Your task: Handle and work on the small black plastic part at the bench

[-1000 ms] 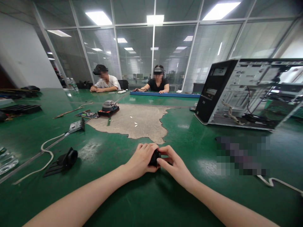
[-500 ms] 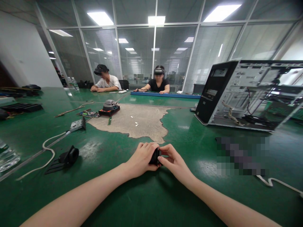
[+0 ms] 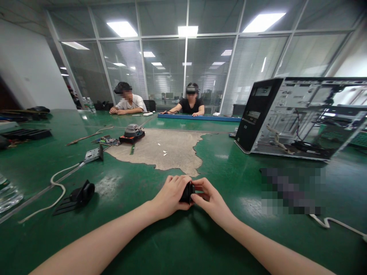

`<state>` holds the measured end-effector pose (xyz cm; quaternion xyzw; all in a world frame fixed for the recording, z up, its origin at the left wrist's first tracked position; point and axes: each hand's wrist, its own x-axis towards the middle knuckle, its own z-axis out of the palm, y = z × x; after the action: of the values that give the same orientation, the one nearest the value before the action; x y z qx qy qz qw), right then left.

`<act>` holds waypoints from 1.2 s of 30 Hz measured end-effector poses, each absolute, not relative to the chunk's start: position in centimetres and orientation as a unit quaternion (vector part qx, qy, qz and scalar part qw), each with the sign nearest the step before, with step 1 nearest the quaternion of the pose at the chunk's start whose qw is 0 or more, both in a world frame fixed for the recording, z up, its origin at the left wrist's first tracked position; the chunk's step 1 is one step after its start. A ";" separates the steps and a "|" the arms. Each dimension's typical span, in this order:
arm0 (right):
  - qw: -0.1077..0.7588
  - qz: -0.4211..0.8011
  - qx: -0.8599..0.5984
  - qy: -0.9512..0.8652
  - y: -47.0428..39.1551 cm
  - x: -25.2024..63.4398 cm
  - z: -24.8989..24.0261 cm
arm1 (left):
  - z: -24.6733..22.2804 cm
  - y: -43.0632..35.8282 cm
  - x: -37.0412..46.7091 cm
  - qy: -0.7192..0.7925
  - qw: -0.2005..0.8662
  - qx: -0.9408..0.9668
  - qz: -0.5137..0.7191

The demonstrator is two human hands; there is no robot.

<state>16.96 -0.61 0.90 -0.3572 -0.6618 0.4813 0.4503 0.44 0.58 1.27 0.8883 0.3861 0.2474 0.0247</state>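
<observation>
Both hands meet at the near middle of the green table (image 3: 137, 244) around a small black part (image 3: 186, 193), whose exact kind I cannot make out. My left hand (image 3: 171, 194) wraps over its left side, fingers closed and covering much of it. From the right, my right hand (image 3: 208, 196) pinches the part's right edge between thumb and fingers. To the left lies a black plastic bracket (image 3: 82, 194) with a round end and flat prongs. Beyond the hands is a bare, torn-edged beige patch (image 3: 172, 152) in the table's green covering.
An opened computer case (image 3: 258, 118) stands at the right. A pixelated dark object (image 3: 289, 189) with a white cable lies before it. A heatsink fan (image 3: 132, 131), circuit board (image 3: 107, 140) and metal bracket (image 3: 94, 153) lie left. Two people (image 3: 128, 100) sit across the table.
The view has tilted up slightly, so the scene sits a little lower. Both hands keep their hold on the black part, with barely any shift of the fingers.
</observation>
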 end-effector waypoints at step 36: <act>0.471 0.455 -0.362 -0.663 -0.7 16.7 0.4 | 1.2 0.5 0.4 0.388 0.022 0.886 0.252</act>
<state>16.70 -0.72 0.43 -0.3619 -0.6632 0.4551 0.4713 0.40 0.47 1.22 0.8860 0.3883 0.2524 0.0222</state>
